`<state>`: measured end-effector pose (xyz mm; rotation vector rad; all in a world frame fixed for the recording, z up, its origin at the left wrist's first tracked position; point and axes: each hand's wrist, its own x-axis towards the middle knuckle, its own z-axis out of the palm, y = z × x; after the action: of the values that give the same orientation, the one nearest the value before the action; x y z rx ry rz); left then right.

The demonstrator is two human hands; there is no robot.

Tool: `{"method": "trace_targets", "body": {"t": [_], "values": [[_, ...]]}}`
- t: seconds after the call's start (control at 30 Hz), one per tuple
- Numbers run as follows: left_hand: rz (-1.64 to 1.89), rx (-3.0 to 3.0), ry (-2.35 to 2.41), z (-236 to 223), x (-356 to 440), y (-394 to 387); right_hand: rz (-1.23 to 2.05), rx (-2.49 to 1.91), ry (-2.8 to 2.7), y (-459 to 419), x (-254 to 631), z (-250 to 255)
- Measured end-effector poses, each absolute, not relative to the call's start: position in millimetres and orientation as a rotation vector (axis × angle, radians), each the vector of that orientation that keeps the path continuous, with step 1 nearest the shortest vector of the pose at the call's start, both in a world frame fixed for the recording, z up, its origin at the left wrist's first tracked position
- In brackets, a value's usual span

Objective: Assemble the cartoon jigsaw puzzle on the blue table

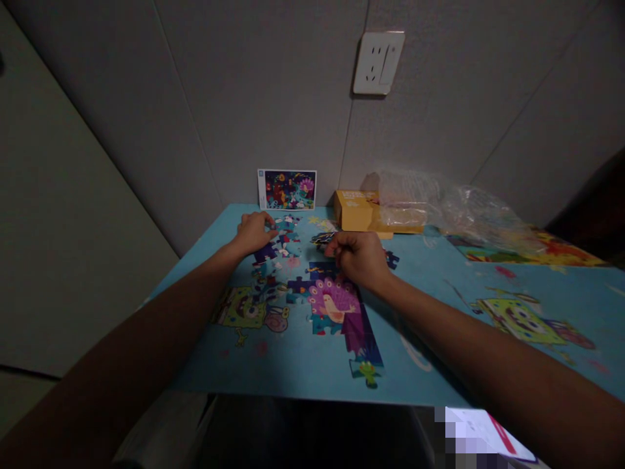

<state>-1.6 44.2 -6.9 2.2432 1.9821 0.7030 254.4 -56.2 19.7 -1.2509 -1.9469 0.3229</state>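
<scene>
My right hand (360, 259) is closed in a pinch at a dark jigsaw puzzle piece (321, 240) with yellow and white streaks, above the joined part of the puzzle. That joined part (336, 305) shows a pink peacock, with a purple strip running down to a green frog piece (367, 372). On the left, my left hand (254, 233) rests with bent fingers apart, beside several loose puzzle pieces (289, 246) and touching the table among them. More dark pieces (267, 280) lie below it. Another loose piece (391, 259) is partly hidden behind my right hand.
A picture card (287, 189) leans on the wall at the back of the blue table (293, 365). Right of it are a yellow box (359, 212) and crumpled clear plastic (469, 208), which overlaps a colourful sheet (561, 251). A socket (379, 63) is on the wall.
</scene>
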Motion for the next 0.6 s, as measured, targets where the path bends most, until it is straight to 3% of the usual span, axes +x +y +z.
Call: {"method": "trace_targets", "body": {"t": [0.3,0.6], "values": [[1.269,2.1,1.566,8.2,12.6,31.8,0.332,-1.193,-1.968,-56.5,255.9,25.0],[1.304,2.117,1.086,25.2,44.8,1.1,0.307,-1.184,-1.998,-56.2,254.3,19.6]]}}
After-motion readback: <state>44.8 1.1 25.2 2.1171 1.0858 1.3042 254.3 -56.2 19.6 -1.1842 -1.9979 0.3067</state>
